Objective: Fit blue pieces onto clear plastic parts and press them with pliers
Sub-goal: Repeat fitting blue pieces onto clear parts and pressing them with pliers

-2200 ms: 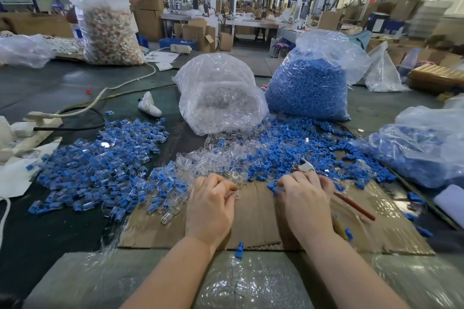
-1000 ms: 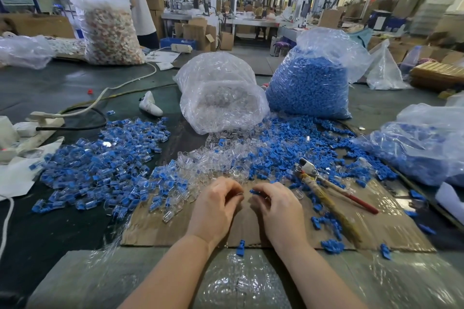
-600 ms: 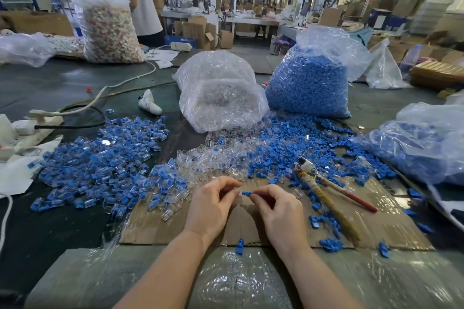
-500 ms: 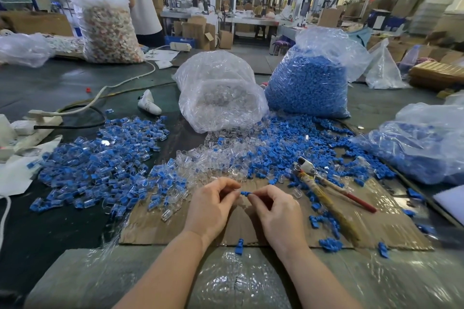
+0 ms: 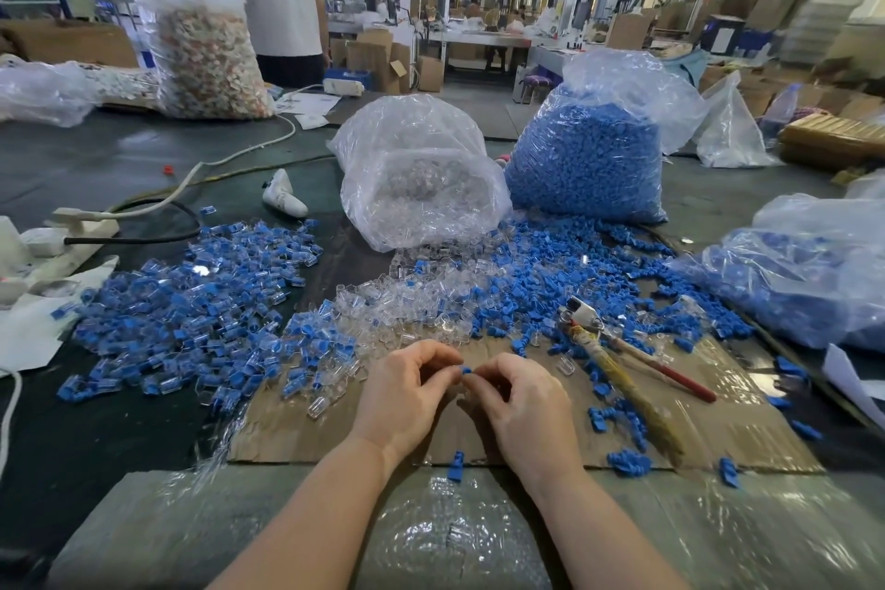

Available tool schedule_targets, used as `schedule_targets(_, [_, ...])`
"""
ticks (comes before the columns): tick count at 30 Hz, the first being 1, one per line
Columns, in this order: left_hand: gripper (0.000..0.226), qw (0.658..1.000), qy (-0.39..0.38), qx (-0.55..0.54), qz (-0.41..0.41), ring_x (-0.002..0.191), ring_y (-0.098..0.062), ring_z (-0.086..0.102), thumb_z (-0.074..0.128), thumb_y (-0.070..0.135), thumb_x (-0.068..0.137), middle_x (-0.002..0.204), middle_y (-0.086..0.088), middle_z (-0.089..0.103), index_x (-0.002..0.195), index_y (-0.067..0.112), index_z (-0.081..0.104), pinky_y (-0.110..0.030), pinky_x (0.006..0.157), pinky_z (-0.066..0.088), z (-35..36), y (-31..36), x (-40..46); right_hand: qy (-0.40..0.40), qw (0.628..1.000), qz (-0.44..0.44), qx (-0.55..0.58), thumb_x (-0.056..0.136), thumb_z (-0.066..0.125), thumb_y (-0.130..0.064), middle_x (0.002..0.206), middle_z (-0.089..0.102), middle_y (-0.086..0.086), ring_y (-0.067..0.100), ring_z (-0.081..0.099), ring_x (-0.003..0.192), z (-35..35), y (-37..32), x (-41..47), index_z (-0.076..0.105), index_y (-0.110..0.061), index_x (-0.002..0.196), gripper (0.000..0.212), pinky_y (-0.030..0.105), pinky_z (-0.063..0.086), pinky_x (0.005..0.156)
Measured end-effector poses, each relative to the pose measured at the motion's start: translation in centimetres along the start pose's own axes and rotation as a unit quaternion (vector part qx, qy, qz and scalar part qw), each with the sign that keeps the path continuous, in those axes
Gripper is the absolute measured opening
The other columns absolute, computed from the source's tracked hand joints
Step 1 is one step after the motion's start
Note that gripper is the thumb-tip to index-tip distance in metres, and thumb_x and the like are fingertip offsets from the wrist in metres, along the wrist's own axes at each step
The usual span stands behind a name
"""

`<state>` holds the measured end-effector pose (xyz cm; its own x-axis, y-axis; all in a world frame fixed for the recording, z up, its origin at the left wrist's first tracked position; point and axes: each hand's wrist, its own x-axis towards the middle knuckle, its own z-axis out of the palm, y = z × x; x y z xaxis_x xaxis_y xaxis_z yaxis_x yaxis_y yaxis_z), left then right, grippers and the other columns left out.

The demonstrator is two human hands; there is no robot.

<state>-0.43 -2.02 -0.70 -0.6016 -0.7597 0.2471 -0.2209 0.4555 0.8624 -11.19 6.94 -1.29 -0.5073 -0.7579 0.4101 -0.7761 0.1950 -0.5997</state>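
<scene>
Our hands have come together over the cardboard (image 5: 297,426), leaving the pliers (image 5: 622,364) lying on the bench. Our left hand (image 5: 407,393) and right hand (image 5: 522,402) pinch a blue piece (image 5: 465,370) between curled fingertips; any clear part there is hidden. Fitting looks underway, pressing next.

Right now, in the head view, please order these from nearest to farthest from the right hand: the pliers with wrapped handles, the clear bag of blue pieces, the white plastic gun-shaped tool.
From the right hand:
1. Pliers with wrapped handles, just right of it on the cardboard.
2. Clear bag of blue pieces, far behind, slightly right.
3. White plastic gun-shaped tool, far back left.
</scene>
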Motion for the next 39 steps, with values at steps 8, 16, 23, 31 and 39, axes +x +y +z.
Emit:
schedule_targets(8, [0.023, 1.0, -0.012, 0.002, -0.004, 0.077, 0.01, 0.058, 0.061, 0.011, 0.087, 0.08, 0.016, 0.064, 0.086, 0.035, 0.06, -0.002, 0.069, 0.042, -0.1, 0.3, 0.0, 0.001, 0.999, -0.041, 0.025, 0.082, 0.07, -0.022, 0.092, 0.06, -0.017, 0.003, 0.054, 0.088, -0.4, -0.3, -0.1, 0.068, -0.023, 0.102, 0.019, 0.023, 0.048, 0.08])
schedule_targets(16, [0.019, 1.0, -0.012, 0.004, 0.004, 0.077, 0.012, 0.058, 0.061, 0.01, 0.087, 0.08, 0.015, 0.065, 0.091, 0.028, 0.064, -0.001, 0.068, 0.041, -0.1, 0.2, -0.1, 0.005, 0.999, -0.05, 0.02, 0.082, 0.07, -0.025, 0.09, 0.061, -0.013, 0.004, 0.054, 0.089, -0.4, -0.2, -0.1, 0.07, -0.024, 0.098, 0.016, 0.021, 0.046, 0.08])
schedule_targets(23, [0.019, 1.0, -0.014, 0.012, 0.01, 0.073, 0.004, 0.061, 0.065, 0.014, 0.086, 0.076, 0.012, 0.067, 0.088, 0.033, 0.064, -0.005, 0.069, 0.045, 0.0, 0.1, 0.0, 0.006, 0.999, -0.045, 0.014, 0.082, 0.07, -0.025, 0.088, 0.06, -0.012, 0.006, 0.054, 0.087, -0.3, -0.2, 0.0, 0.07, -0.022, 0.095, 0.014, 0.019, 0.044, 0.077])
schedule_targets(31, [0.023, 1.0, -0.012, 0.028, 0.004, 0.075, 0.01, 0.056, 0.067, 0.014, 0.083, 0.076, 0.015, 0.064, 0.082, 0.036, 0.06, -0.002, 0.067, 0.041, 0.0, 0.3, 0.0, -0.009, 0.998, -0.056, -0.025, 0.084, 0.068, -0.027, 0.096, 0.06, -0.011, 0.006, 0.051, 0.096, -0.5, -0.2, 0.0, 0.068, -0.021, 0.105, 0.022, 0.022, 0.042, 0.087])
schedule_targets(39, [0.017, 1.0, -0.007, -0.003, -0.005, 0.068, 0.015, 0.055, 0.067, 0.011, 0.083, 0.072, 0.014, 0.063, 0.083, 0.027, 0.061, -0.001, 0.064, 0.04, 0.0, 0.4, 0.1, 0.053, 0.952, 0.118, -0.279, 0.093, 0.046, -0.043, 0.136, 0.047, 0.007, 0.024, 0.041, 0.127, -4.5, 2.3, 0.7, 0.043, -0.017, 0.136, 0.05, 0.041, 0.028, 0.108])
